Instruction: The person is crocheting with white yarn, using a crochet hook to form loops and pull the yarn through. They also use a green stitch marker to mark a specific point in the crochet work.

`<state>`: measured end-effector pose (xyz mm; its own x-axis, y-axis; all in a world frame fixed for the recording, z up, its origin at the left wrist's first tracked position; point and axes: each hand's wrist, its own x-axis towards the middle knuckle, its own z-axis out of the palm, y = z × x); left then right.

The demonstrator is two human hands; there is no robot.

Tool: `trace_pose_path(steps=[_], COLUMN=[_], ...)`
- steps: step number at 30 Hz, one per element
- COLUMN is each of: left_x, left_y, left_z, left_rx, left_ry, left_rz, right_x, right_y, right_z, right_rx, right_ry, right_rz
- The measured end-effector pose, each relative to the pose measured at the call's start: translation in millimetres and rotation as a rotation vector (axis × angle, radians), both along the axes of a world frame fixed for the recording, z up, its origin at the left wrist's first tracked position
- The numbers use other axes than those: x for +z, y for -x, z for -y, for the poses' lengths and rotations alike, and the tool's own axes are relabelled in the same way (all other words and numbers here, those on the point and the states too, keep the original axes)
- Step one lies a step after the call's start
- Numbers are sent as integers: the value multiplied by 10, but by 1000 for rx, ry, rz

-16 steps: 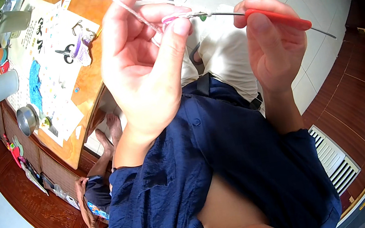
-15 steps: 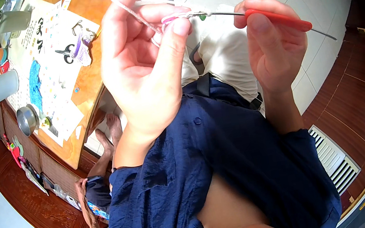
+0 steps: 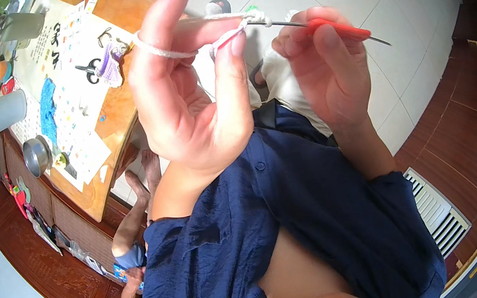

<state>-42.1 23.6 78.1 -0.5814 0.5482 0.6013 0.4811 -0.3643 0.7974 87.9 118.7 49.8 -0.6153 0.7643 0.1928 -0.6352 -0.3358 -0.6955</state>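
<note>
My left hand (image 3: 190, 109) pinches a small pink-and-white crochet piece (image 3: 228, 38) between thumb and fingers. White yarn (image 3: 161, 53) wraps round the raised index finger and runs across to the stitches. In my right hand (image 3: 333, 78) is a crochet hook (image 3: 337, 29) with a red handle, gripped by thumb and fingers. Its thin dark shaft points left, and its tip goes in at the stitches near my left thumb. Loops of white yarn sit round the shaft. Exactly how the tip catches the yarn is too small to tell.
On the wooden table (image 3: 130, 107) at the left lie a blue knitted piece (image 3: 48, 110), a purple-and-white one (image 3: 109, 66) and black scissors (image 3: 89, 71). A metal bowl (image 3: 37, 156) and a pale jug (image 3: 3, 112) stand there too. Another person's leg (image 3: 131, 222) shows beside the table.
My right hand and the hook have moved left, closer to my left hand. The yarn loop sits lower on my left index finger. The other person's arm at lower left has shifted.
</note>
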Motion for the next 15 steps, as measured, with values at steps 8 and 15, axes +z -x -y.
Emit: trace_pose_path(steps=[8,15], left_x=[60,67], left_y=[-96,-66], left_z=[-43,-9], left_rx=[128,29], left_ry=[31,-9], left_rz=[-115,25], right_x=[-64,-56], right_y=[82,106], right_z=[34,50], right_rx=[331,415], right_ry=[401,465], right_rz=[-146,-143])
